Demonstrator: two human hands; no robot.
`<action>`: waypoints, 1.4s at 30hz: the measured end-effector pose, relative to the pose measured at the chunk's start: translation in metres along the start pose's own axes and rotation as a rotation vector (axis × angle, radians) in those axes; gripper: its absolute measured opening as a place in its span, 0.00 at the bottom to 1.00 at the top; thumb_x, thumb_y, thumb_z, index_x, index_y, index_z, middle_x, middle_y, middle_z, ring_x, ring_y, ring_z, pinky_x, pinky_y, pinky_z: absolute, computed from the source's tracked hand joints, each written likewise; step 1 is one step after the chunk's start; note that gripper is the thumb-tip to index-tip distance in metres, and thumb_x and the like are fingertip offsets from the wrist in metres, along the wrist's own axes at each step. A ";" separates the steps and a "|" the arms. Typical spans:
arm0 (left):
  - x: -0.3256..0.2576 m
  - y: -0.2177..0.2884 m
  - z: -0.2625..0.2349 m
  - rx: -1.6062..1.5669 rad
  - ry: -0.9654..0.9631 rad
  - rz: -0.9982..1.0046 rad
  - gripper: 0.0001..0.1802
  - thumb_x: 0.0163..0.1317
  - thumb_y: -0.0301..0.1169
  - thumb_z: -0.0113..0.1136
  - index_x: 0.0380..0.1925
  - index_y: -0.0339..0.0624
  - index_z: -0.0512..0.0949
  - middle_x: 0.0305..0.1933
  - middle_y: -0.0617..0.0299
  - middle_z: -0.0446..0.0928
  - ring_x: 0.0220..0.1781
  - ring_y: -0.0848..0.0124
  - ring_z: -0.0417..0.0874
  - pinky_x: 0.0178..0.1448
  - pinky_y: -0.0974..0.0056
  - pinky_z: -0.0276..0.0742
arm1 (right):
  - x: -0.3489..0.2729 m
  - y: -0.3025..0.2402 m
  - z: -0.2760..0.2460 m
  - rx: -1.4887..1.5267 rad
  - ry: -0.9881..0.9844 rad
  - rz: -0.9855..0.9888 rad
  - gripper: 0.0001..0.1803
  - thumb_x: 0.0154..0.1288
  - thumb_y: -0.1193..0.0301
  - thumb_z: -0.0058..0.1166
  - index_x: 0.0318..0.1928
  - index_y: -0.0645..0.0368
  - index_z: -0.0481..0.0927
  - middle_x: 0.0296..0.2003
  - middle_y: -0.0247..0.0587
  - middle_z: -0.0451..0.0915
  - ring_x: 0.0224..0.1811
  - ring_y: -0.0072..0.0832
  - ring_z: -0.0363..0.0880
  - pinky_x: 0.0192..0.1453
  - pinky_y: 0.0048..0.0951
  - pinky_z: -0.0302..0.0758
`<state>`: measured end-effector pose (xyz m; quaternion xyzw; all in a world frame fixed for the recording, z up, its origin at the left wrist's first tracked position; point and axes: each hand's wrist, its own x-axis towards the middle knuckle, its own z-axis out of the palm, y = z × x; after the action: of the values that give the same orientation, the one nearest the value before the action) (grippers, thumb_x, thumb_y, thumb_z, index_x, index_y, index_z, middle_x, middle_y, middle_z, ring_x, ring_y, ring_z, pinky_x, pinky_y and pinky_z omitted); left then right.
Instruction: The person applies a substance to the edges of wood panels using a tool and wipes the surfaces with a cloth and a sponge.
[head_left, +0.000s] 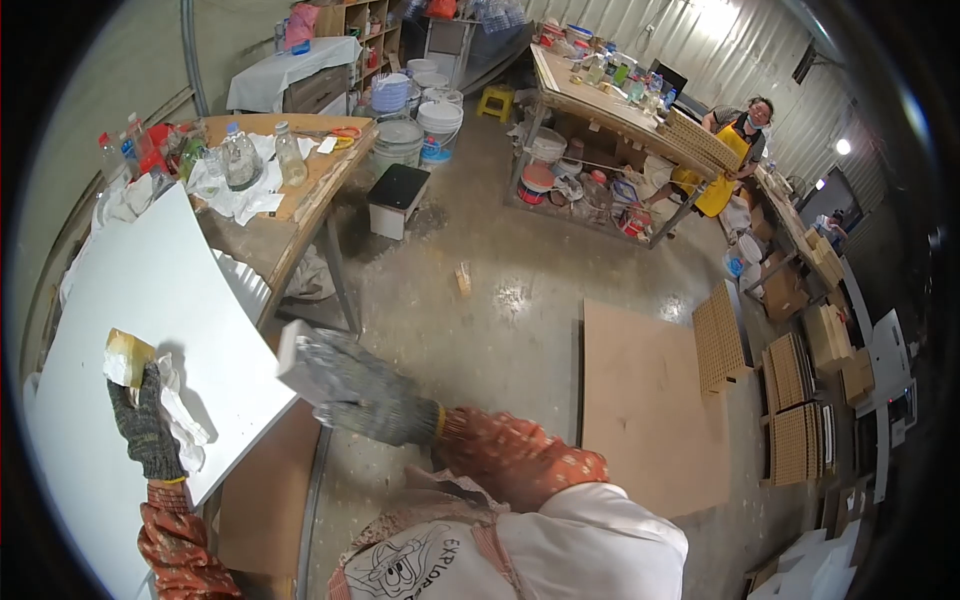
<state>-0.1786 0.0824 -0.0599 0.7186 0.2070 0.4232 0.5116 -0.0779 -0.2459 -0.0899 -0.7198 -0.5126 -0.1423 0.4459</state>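
Note:
My left hand (150,430), in a dark grey knit glove, is closed round a yellowish sponge-like block (127,358) with a pale whitish face. It is over a large white panel (100,470) that lies tilted along the left-hand table. A crumpled white cloth (183,405) hangs beside that hand, against the panel. My right hand (390,400), gloved alike, is past the panel's right edge. It grips a whitish block (293,350), smeared by motion, and greyish smears cover the glove's fingers. I cannot make out what kind of block it is.
Glass bottles (290,155), papers and orange-handled scissors (343,135) crowd the wooden table (300,212). White buckets (440,120) and a black-topped stool (398,190) stand beyond. A brown board (650,400) lies on the floor at right. A co-worker in a yellow apron (722,185) stands at the far bench.

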 end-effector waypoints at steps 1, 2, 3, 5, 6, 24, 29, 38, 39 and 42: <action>0.000 -0.005 0.002 -0.003 -0.010 -0.001 0.26 0.58 0.24 0.60 0.57 0.37 0.67 0.49 0.56 0.75 0.47 0.68 0.77 0.52 0.67 0.75 | -0.007 0.000 0.009 -0.006 0.004 0.008 0.37 0.56 0.63 0.59 0.63 0.63 0.61 0.61 0.56 0.62 0.66 0.47 0.59 0.68 0.44 0.61; 0.002 -0.011 -0.005 -0.058 -0.026 -0.011 0.26 0.59 0.24 0.60 0.58 0.37 0.66 0.49 0.56 0.75 0.48 0.68 0.77 0.53 0.66 0.75 | -0.018 0.000 0.027 0.130 0.070 0.077 0.37 0.57 0.63 0.59 0.64 0.63 0.60 0.61 0.57 0.62 0.66 0.48 0.57 0.68 0.43 0.60; 0.005 -0.016 -0.017 -0.102 -0.034 -0.019 0.26 0.59 0.24 0.60 0.58 0.37 0.66 0.50 0.56 0.74 0.48 0.68 0.77 0.53 0.66 0.74 | -0.022 -0.004 0.046 0.280 0.132 0.142 0.37 0.58 0.63 0.58 0.65 0.63 0.59 0.61 0.59 0.61 0.67 0.49 0.56 0.69 0.43 0.58; -0.005 -0.005 -0.018 -0.053 0.044 -0.011 0.25 0.58 0.23 0.61 0.56 0.36 0.67 0.49 0.55 0.75 0.48 0.68 0.78 0.52 0.66 0.76 | -0.038 0.000 0.050 0.232 0.031 0.160 0.36 0.59 0.63 0.57 0.65 0.63 0.59 0.61 0.60 0.60 0.68 0.49 0.54 0.70 0.42 0.57; -0.006 -0.002 -0.014 -0.039 -0.001 0.019 0.24 0.58 0.23 0.61 0.55 0.36 0.67 0.48 0.55 0.76 0.47 0.68 0.78 0.51 0.66 0.76 | -0.063 0.031 0.068 -0.016 -0.160 0.166 0.36 0.59 0.64 0.56 0.65 0.63 0.59 0.61 0.61 0.60 0.68 0.50 0.54 0.70 0.43 0.57; -0.018 0.031 0.013 0.097 0.008 0.059 0.24 0.57 0.26 0.62 0.54 0.36 0.69 0.48 0.58 0.76 0.48 0.71 0.77 0.53 0.68 0.74 | -0.016 0.001 0.031 0.201 0.165 0.098 0.36 0.50 0.74 0.64 0.60 0.68 0.63 0.59 0.62 0.63 0.62 0.51 0.64 0.62 0.42 0.67; -0.014 0.022 0.000 0.054 0.017 0.016 0.25 0.56 0.26 0.63 0.55 0.36 0.69 0.49 0.57 0.76 0.48 0.69 0.77 0.53 0.67 0.74 | -0.054 0.005 0.041 -0.053 0.002 0.158 0.39 0.52 0.69 0.62 0.64 0.64 0.60 0.60 0.60 0.63 0.61 0.56 0.62 0.65 0.49 0.61; -0.009 0.010 0.004 0.013 0.033 0.084 0.25 0.56 0.26 0.64 0.54 0.36 0.70 0.46 0.57 0.77 0.46 0.71 0.78 0.51 0.68 0.75 | -0.035 0.027 0.046 -0.219 0.172 -0.008 0.36 0.52 0.72 0.62 0.61 0.58 0.63 0.52 0.55 0.68 0.54 0.51 0.69 0.50 0.47 0.73; -0.007 0.010 0.005 0.011 0.043 0.091 0.25 0.56 0.26 0.64 0.54 0.36 0.70 0.46 0.57 0.77 0.46 0.71 0.78 0.51 0.68 0.75 | -0.042 0.033 0.049 -0.217 0.173 -0.020 0.36 0.52 0.72 0.62 0.61 0.58 0.63 0.52 0.55 0.68 0.54 0.51 0.69 0.50 0.47 0.73; -0.009 0.024 0.003 0.035 0.018 0.058 0.26 0.56 0.26 0.64 0.55 0.36 0.69 0.47 0.58 0.77 0.47 0.70 0.78 0.52 0.68 0.75 | -0.045 0.026 0.052 0.243 0.198 0.230 0.38 0.53 0.70 0.63 0.64 0.58 0.61 0.57 0.59 0.63 0.56 0.52 0.67 0.56 0.47 0.71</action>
<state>-0.1843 0.0642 -0.0421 0.7293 0.1981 0.4404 0.4847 -0.0883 -0.2346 -0.1619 -0.6970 -0.3940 -0.0977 0.5911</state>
